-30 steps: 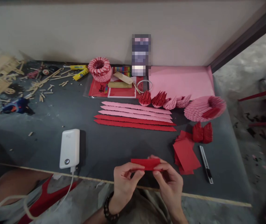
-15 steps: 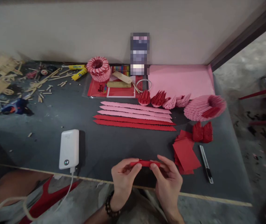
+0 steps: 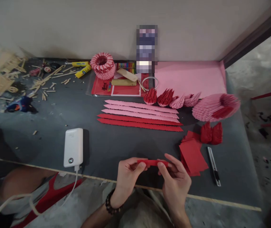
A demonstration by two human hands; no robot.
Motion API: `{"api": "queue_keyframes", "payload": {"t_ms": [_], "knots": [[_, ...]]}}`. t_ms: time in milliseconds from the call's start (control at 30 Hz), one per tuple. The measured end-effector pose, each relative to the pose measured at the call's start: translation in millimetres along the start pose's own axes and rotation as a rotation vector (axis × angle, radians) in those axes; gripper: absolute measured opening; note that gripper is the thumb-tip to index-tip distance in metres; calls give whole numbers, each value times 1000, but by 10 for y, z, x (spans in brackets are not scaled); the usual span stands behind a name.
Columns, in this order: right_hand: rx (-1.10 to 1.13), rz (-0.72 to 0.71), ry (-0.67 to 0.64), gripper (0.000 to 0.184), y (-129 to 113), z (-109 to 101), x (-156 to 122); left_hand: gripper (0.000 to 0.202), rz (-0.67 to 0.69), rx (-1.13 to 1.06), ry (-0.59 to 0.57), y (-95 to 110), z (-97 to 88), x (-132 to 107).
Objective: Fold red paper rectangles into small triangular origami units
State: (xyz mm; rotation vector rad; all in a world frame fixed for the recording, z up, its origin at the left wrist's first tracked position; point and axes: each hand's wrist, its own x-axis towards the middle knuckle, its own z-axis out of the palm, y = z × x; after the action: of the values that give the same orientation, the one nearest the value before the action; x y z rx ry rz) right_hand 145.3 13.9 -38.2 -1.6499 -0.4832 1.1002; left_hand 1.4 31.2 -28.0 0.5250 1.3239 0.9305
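In the head view, the left hand [image 3: 129, 178] is pinching one end of a narrow folded red paper [image 3: 152, 163], its thumb lying along the near side and its fingers pressing together behind; the right hand [image 3: 177, 182] is gripping the other end between thumb and fingers, with one finger lifting clear of the paper; the middle stretch is showing between the two thumbs, close to the near edge of the counter [image 3: 111, 148], though the fingers are covering both ends, so how the folds are running there is hard to tell. A dark beaded bracelet [image 3: 111, 202] is circling the left wrist; just beyond the right hand, a pile of red paper pieces [image 3: 193, 156] is lying fanned out; a utility knife [image 3: 213, 166] is resting to its right, and two red folded bundles [image 3: 211, 133] are sitting behind; farther back, three pink strips [image 3: 140, 106] and two red strips [image 3: 140, 124] are lying side by side; to the left, a white power bank [image 3: 73, 147] is resting with its cable [image 3: 76, 177] plugged in.
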Motion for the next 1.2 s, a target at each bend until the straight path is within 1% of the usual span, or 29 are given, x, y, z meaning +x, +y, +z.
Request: {"api": "queue_keyframes", "payload": {"t_ms": [100,233,333,433,533,633,700,767,833,900,1000,1067,1100,1167,1200], "knots": [[13,14,-18,48,-12,3,10,27,40,35,-5,14,-18,-4],[17,45,-25,59,-36,25,2,27,97,79,25,14,-32,-41],[16,51,-9,65,-75,40,-6,27,147,214,53,12,-59,-68],[8,47,7,67,-126,54,-4,25,176,315,56,13,-92,-76],[13,49,-3,66,-154,73,-2,23,206,309,52,8,-89,-80],[97,13,-8,69,-124,106,-37,22,274,265,87,6,-35,-99],[168,8,-60,78,-72,136,-100,21,314,252,112,14,14,-121],[212,45,-145,86,-8,173,-192,19,378,289,123,29,58,-148],[234,90,-177,87,49,215,-288,18,435,329,116,42,89,-176],[270,134,-163,86,78,254,-357,18,441,328,97,47,103,-202],[309,200,-156,88,27,265,-348,21,367,278,38,34,57,-229],[311,208,-126,83,-65,211,-249,21,337,243,33,20,-44,-237],[313,192,-93,80,-120,164,-179,20,335,228,57,15,-115,-238],[337,88,78,62,-213,51,-38,16,352,179,186,13,-271,-237],[348,-5,191,58,-239,-5,14,14,346,160,262,17,-338,-239]]}}
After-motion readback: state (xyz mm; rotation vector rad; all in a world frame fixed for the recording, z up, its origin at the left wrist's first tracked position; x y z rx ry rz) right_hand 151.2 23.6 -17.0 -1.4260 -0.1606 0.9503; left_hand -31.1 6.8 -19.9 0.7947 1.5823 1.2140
